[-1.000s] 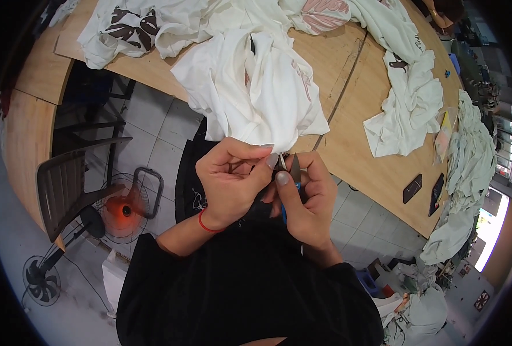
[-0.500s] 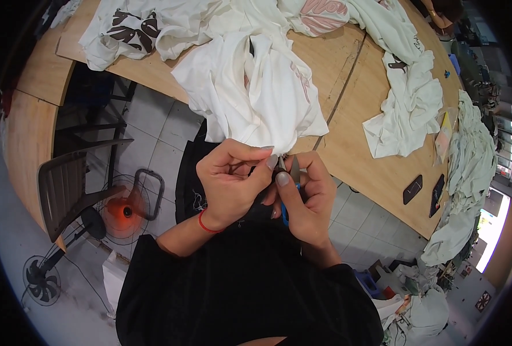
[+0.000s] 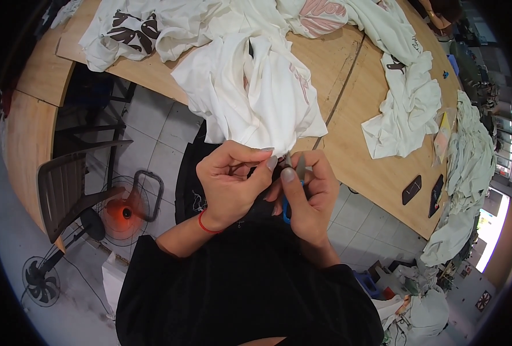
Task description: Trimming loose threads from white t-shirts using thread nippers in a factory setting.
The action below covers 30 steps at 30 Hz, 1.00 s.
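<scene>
A white garment [image 3: 261, 98] with pink lettering hangs over the near table edge. Its lower hem is pinched between the thumb and forefinger of my left hand [image 3: 235, 181], which has a red band at the wrist. Just right of it, my right hand [image 3: 310, 199] is closed around small thread snips [image 3: 301, 164]. Their two metal blades point up, parted, close to the hem and my left fingertips. Part of a blue handle shows below my right thumb. The exact spot between the fingertips is too small to make out.
More white garments [image 3: 408, 109] lie on the wooden table [image 3: 377, 167], with two dark phones [image 3: 412, 190] near its right edge. To the left stand a brown chair [image 3: 65, 184] and a fan with orange blades [image 3: 120, 213]. Piled cloth [image 3: 469, 167] lines the right side.
My right hand has shifted slightly right with the snips, so the blades sit a little farther from my left fingertips. My left hand keeps its pinch on the garment.
</scene>
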Tool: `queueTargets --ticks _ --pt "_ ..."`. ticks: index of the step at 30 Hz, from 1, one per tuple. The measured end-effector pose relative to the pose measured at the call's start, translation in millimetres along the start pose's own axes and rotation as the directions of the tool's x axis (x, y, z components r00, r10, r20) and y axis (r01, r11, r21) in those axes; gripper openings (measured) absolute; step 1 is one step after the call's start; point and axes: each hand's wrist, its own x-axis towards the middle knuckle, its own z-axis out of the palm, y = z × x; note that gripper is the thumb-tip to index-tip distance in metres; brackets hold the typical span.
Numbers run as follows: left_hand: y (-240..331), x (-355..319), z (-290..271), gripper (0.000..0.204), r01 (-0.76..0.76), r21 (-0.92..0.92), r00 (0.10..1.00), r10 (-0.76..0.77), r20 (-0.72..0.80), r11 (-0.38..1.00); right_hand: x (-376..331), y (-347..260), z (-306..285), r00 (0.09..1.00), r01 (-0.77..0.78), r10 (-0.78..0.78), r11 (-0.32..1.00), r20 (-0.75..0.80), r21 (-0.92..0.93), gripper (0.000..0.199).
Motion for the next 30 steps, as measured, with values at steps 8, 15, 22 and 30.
queueTargets --ticks 8,15,22,30 --pt "-1.9 -0.2 -3.5 0.015 -0.031 0.094 0.998 0.035 -0.046 0.995 0.4 -1.9 -9.1 0.997 -0.014 0.022 0.994 0.080 -0.108 0.009" --pt "-2.0 0.4 -4.0 0.016 -0.030 0.060 0.999 0.031 -0.030 0.998 2.2 -2.0 -10.2 0.990 -0.040 0.059 0.989 0.127 -0.146 0.009" --pt "1.2 -0.5 -5.1 0.018 -0.018 0.039 1.000 0.018 0.011 0.999 5.7 -2.9 -9.2 0.989 -0.040 0.058 0.990 0.134 -0.133 0.008" --pt "-0.7 0.4 -5.9 0.018 -0.031 0.122 0.999 0.032 -0.008 0.992 4.4 -7.2 -10.8 0.999 -0.013 0.015 0.999 0.042 -0.030 0.007"
